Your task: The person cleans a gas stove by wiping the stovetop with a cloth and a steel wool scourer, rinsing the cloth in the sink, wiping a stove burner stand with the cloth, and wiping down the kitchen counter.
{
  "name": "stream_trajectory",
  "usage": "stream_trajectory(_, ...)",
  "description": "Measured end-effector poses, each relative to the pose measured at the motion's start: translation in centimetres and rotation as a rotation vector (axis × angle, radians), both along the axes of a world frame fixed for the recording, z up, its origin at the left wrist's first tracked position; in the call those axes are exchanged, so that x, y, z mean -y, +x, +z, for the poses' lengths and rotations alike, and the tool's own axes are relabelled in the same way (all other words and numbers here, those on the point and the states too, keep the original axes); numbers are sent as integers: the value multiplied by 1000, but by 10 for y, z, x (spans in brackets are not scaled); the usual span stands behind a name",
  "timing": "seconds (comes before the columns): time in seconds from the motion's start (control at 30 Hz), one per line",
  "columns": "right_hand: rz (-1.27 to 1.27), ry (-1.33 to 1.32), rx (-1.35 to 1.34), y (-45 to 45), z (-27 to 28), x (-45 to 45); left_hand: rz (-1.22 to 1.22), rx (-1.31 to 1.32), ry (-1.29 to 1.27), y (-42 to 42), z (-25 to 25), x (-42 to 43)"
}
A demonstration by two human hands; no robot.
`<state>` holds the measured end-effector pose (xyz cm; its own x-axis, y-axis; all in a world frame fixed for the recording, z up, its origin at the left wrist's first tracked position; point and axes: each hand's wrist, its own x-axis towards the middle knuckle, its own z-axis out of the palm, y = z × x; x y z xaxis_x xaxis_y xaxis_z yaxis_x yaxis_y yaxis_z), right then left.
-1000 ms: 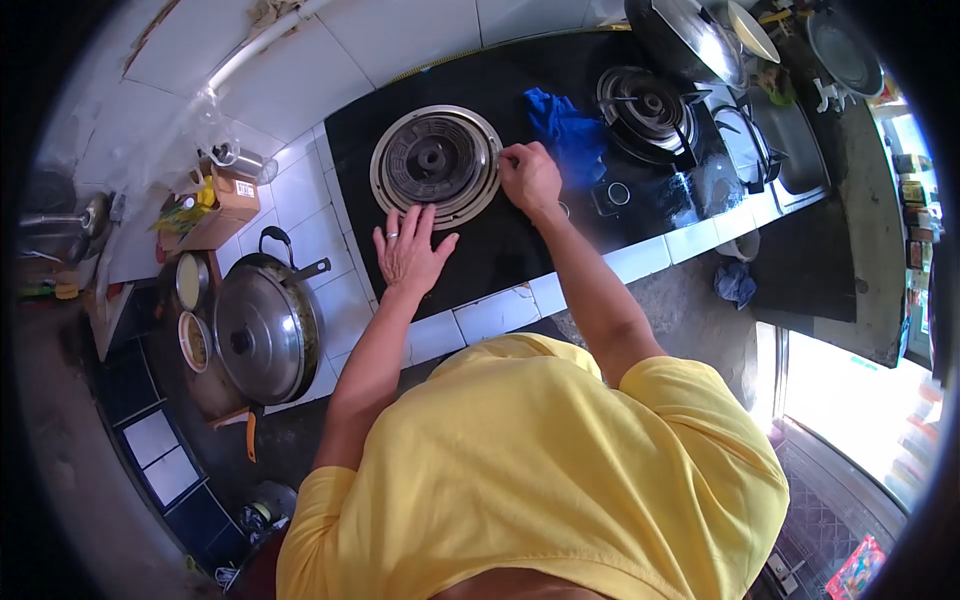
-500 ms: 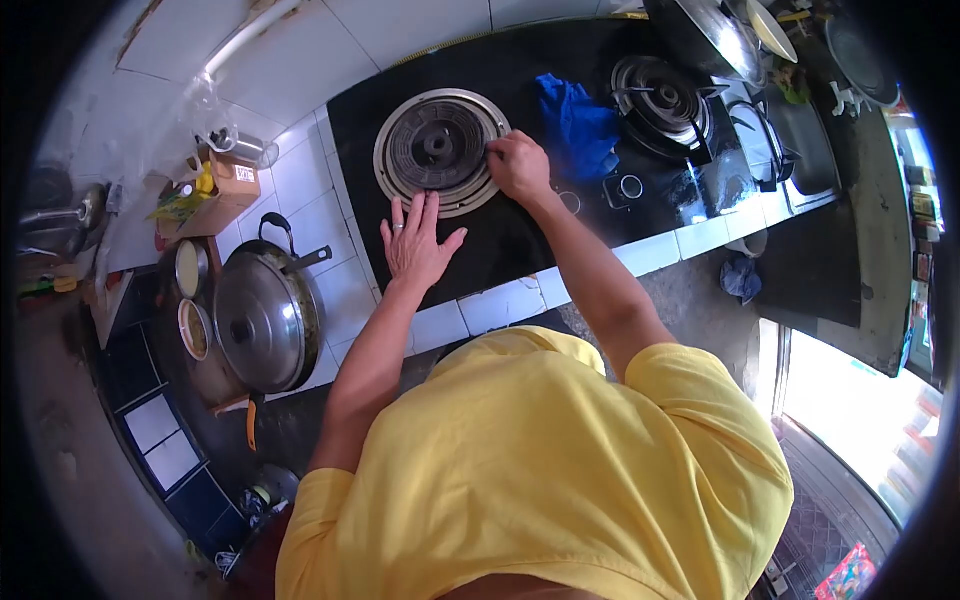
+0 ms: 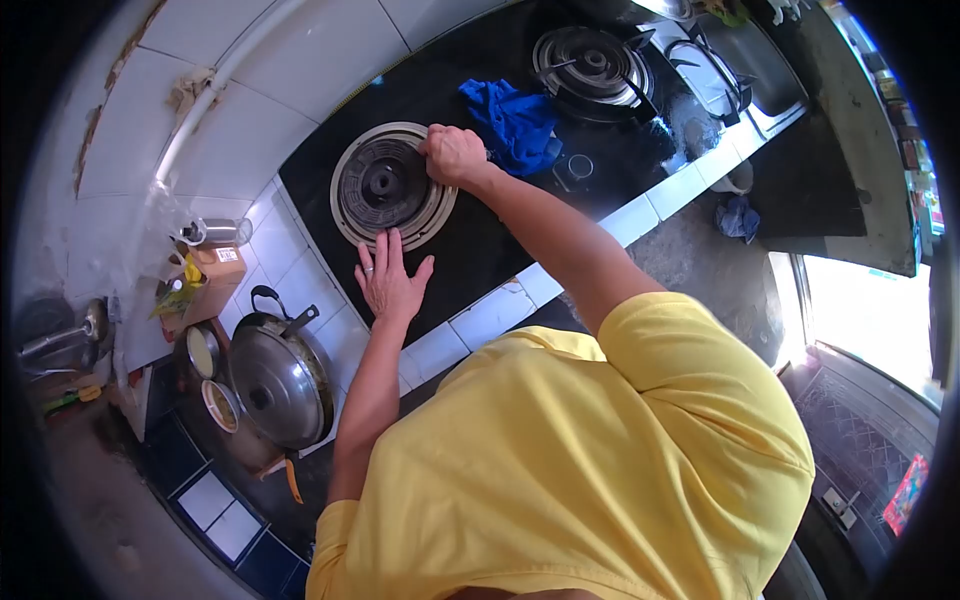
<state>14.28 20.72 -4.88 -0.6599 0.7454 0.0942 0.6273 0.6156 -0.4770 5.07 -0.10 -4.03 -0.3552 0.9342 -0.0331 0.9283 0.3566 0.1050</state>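
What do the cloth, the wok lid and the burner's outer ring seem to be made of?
Blue cloth: matte, soft fabric, from its crumpled folds; fibre unclear.
Wok lid: probably aluminium or steel, smooth grey with soft highlights.
Burner's outer ring: likely metal, from its pale sheen.

From here I see the black stovetop (image 3: 445,285) bearing the left burner (image 3: 381,183), the right burner (image 3: 595,62) and, between them, a crumpled blue cloth (image 3: 512,125).

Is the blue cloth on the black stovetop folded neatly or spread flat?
Neither: the blue cloth lies bunched on the black stovetop, with creases and uneven edges showing.
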Motion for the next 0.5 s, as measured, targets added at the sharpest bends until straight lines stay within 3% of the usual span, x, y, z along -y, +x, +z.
stream_trajectory(0.03,9,-45,-32,-1,4,-2,4,-5,8,-1,-1,-1)
stream_trajectory(0.07,-51,-124,107,2,6,6,14,2,5,-1,-1,-2)
stream_trajectory(0.17,124,-33,-16,17,0,34,25,11,-16,1,3,-3)
stream_trajectory(0.5,47,-159,-37,21,10,37,63,23,-49,4,8,-5)
